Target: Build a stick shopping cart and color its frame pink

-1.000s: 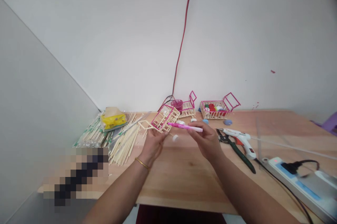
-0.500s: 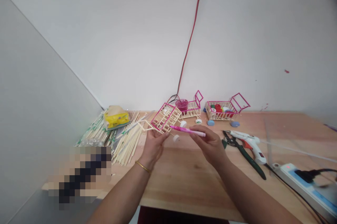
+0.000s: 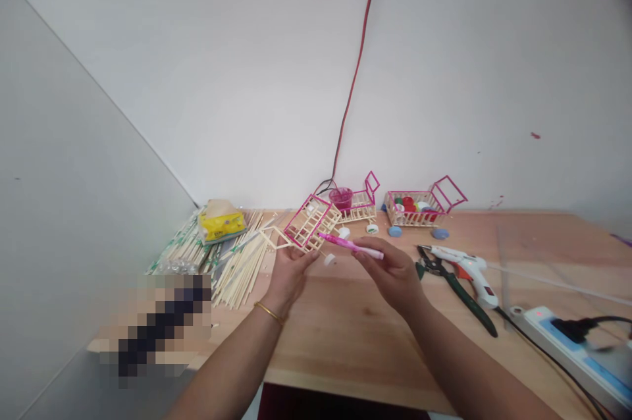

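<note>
My left hand (image 3: 290, 274) grips a small cart made of thin wooden sticks (image 3: 316, 221) from below, tilted above the table. Its basket rim is pink, while its handle frame on the left is bare wood; white caps serve as wheels. Between the fingers of my right hand (image 3: 392, 272) is a slim paintbrush (image 3: 351, 246), pink toward the tip and white at the back end. The brush tip is at the cart's lower right side; whether it touches cannot be told. Just behind stands a cup of magenta paint (image 3: 340, 198), by a second stick cart (image 3: 363, 206).
A third cart (image 3: 412, 208) holding coloured caps stands at the back right. Pruning pliers (image 3: 459, 288), a white glue gun (image 3: 469, 265) and a power strip (image 3: 567, 347) lie on the right. Loose sticks (image 3: 241, 268) and a yellow packet (image 3: 222, 226) are on the left.
The view has shifted slightly. My right hand and the brush have moved a little to the left; the held cart stays in nearly the same pose.
</note>
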`<state>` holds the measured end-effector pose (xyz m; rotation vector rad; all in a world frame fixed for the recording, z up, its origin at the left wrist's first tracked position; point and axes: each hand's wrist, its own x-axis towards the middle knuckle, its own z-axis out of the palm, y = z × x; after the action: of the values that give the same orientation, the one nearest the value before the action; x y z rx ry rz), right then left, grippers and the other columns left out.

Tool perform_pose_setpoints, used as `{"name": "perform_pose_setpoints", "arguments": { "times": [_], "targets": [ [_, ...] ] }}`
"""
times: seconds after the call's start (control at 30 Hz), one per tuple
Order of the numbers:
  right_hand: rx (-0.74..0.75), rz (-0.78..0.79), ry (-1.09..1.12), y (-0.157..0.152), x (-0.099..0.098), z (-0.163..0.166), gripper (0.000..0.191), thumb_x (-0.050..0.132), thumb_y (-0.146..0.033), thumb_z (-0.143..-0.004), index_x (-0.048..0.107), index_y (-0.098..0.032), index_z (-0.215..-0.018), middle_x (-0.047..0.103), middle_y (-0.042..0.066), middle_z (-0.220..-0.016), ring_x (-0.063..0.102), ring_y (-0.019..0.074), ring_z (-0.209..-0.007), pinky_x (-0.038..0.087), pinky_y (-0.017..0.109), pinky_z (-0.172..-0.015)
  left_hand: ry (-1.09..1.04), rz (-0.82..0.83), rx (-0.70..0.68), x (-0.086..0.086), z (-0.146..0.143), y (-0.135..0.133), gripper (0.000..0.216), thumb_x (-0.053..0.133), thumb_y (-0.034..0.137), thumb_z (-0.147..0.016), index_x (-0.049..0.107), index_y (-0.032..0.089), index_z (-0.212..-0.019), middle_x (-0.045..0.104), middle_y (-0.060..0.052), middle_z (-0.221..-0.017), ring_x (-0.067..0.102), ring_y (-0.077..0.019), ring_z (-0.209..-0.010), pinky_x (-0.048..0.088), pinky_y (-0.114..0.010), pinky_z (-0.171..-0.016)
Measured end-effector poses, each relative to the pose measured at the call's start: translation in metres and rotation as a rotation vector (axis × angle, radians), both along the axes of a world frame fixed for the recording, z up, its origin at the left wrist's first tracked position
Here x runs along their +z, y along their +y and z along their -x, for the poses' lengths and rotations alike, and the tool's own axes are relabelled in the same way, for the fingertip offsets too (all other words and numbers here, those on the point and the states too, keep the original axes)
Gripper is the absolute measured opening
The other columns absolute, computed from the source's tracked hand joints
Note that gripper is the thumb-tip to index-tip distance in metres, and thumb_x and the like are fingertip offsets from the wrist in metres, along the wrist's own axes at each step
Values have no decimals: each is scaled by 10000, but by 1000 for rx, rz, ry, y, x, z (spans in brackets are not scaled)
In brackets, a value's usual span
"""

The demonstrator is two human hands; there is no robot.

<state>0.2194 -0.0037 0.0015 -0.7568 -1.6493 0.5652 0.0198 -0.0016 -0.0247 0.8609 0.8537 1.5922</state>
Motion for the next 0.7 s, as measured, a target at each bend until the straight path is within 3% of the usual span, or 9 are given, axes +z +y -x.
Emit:
{"name": "perform_pose_setpoints", "arguments": {
  "times": [0.2,0.53,0.7],
  "targets": [
    [4,-116,-99,-4,7,2,165,611,-199,-904,673,-230,-1054,743,51,-938,707,183,-863,565,287,-768,-6,-37,15,5,-1,-1,660,921,213,-538,546,273,-1077,712,-17,-1074,672,-248,-1072,532,-407,-935],
    [-41,-123,-73,-6,7,0,171,588,-207,-910,664,-243,-1059,739,55,-938,710,189,-817,569,302,-742,-12,-33,-32,2,-2,-1,647,922,255,-548,568,233,-1089,725,-47,-1030,674,-264,-1065,518,-426,-955],
    [-59,-136,-43,-8,8,3,142,611,-206,-893,667,-242,-1018,728,45,-877,700,190,-780,566,300,-711,-51,-28,-45,-2,0,0,529,887,223,-602,590,211,-1040,729,-60,-1045,667,-265,-1086,500,-440,-983]
  ]
}}
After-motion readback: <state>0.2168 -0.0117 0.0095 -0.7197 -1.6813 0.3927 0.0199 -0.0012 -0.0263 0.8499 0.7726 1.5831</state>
